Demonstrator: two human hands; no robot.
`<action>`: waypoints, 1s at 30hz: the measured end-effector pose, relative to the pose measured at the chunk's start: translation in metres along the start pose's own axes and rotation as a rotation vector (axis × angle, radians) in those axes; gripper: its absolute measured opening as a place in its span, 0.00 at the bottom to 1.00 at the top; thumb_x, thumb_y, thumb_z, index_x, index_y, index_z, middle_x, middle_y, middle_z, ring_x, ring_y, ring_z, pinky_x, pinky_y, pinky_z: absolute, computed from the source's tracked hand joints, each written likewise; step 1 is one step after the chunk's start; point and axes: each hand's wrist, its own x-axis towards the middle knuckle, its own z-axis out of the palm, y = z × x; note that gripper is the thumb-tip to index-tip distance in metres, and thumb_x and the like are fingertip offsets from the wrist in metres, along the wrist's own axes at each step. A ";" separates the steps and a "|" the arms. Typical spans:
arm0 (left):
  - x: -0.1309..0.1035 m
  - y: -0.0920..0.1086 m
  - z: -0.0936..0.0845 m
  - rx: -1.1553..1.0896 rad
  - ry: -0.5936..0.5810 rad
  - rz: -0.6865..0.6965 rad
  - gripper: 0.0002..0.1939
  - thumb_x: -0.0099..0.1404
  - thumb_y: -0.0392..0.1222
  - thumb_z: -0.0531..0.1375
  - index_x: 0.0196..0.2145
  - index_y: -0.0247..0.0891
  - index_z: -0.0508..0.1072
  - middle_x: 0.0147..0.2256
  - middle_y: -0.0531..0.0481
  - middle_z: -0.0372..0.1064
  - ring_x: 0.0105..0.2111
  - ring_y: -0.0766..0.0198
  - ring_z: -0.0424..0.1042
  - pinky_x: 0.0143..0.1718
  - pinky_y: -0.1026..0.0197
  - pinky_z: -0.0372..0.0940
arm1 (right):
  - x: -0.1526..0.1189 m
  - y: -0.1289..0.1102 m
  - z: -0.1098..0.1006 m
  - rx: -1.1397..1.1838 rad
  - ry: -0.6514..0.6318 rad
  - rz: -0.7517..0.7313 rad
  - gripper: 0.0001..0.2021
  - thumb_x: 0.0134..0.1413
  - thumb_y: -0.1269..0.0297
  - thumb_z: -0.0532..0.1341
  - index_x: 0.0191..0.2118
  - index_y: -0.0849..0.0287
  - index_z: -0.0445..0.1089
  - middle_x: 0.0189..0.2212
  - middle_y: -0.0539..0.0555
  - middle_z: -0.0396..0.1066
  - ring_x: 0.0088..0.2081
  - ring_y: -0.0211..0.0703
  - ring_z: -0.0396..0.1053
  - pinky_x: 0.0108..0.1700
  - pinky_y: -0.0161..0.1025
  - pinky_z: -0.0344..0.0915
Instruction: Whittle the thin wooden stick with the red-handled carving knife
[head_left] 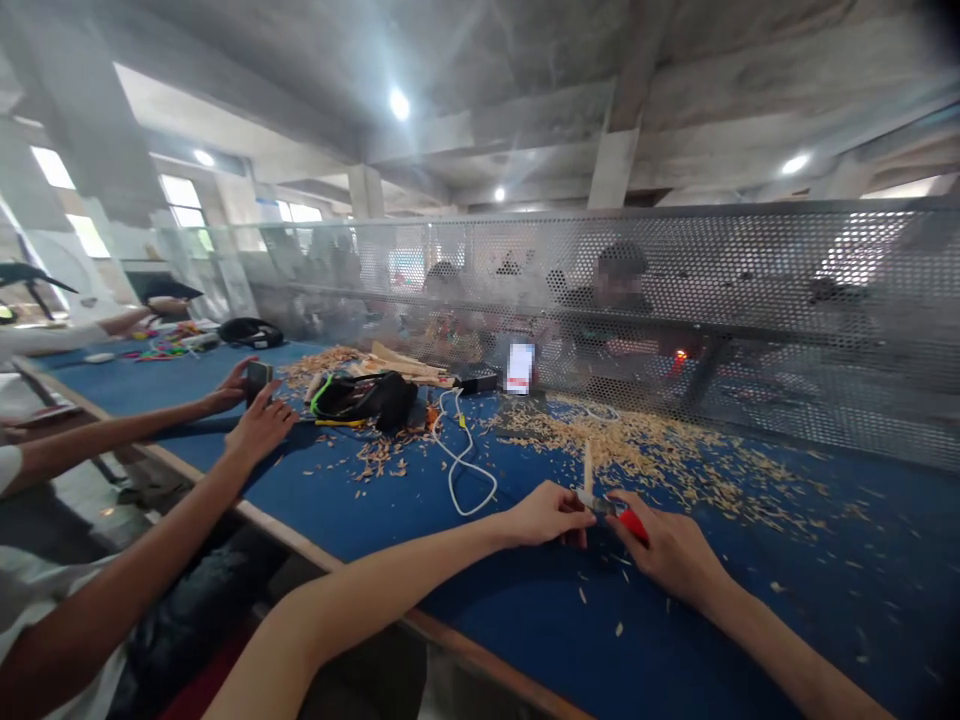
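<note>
Over the blue tabletop [525, 600], my left hand [553, 515] is closed around the lower end of a pale wood stick [588, 462], which points up and away from me. My right hand [667, 550] grips a knife by its red handle [634, 525]. The knife's short blade [592, 501] lies against the stick, close to the left fingertips. Most of the stick's lower end is hidden by my fingers. Thin wood shavings [645, 450] are spread on the table just beyond both hands.
A lit phone [519, 368] leans by the perforated metal screen [750, 330]. A white cable [469, 470] loops left of my hands. Farther left are a black pouch [394, 400], wood pieces [409, 362] and a co-worker's hands [259, 420] holding a phone [259, 380].
</note>
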 end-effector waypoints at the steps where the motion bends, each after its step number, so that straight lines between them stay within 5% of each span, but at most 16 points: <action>1: -0.001 0.001 0.000 0.021 -0.019 0.008 0.18 0.63 0.54 0.66 0.31 0.33 0.75 0.22 0.51 0.73 0.22 0.67 0.68 0.26 0.64 0.63 | 0.000 -0.001 -0.001 0.005 0.005 -0.022 0.20 0.70 0.57 0.51 0.59 0.55 0.71 0.35 0.58 0.82 0.30 0.49 0.80 0.29 0.39 0.71; 10: -0.002 0.010 -0.004 0.122 -0.075 0.066 0.23 0.60 0.62 0.64 0.32 0.36 0.73 0.20 0.55 0.69 0.20 0.69 0.64 0.25 0.64 0.60 | 0.002 -0.012 -0.007 0.067 -0.071 -0.029 0.21 0.70 0.60 0.49 0.60 0.55 0.70 0.49 0.59 0.80 0.43 0.47 0.80 0.41 0.37 0.71; 16: -0.007 0.020 -0.003 0.251 -0.017 0.055 0.23 0.63 0.60 0.60 0.23 0.37 0.67 0.18 0.56 0.62 0.20 0.70 0.57 0.24 0.64 0.52 | 0.009 -0.014 -0.017 0.038 -0.196 0.066 0.19 0.71 0.53 0.48 0.48 0.56 0.73 0.37 0.57 0.81 0.36 0.46 0.78 0.36 0.36 0.63; 25: -0.008 0.030 -0.007 0.133 -0.111 -0.026 0.25 0.62 0.65 0.61 0.31 0.37 0.67 0.20 0.58 0.61 0.21 0.70 0.57 0.25 0.64 0.54 | 0.011 -0.004 -0.028 -0.045 -0.266 0.084 0.18 0.72 0.51 0.48 0.44 0.55 0.71 0.35 0.56 0.80 0.33 0.45 0.75 0.32 0.36 0.53; 30: -0.006 0.028 -0.004 0.115 -0.054 -0.014 0.26 0.64 0.66 0.59 0.34 0.37 0.68 0.20 0.56 0.64 0.21 0.69 0.60 0.24 0.64 0.55 | 0.010 -0.010 -0.026 -0.030 -0.251 0.151 0.18 0.72 0.52 0.48 0.45 0.56 0.70 0.35 0.57 0.80 0.34 0.46 0.76 0.32 0.36 0.54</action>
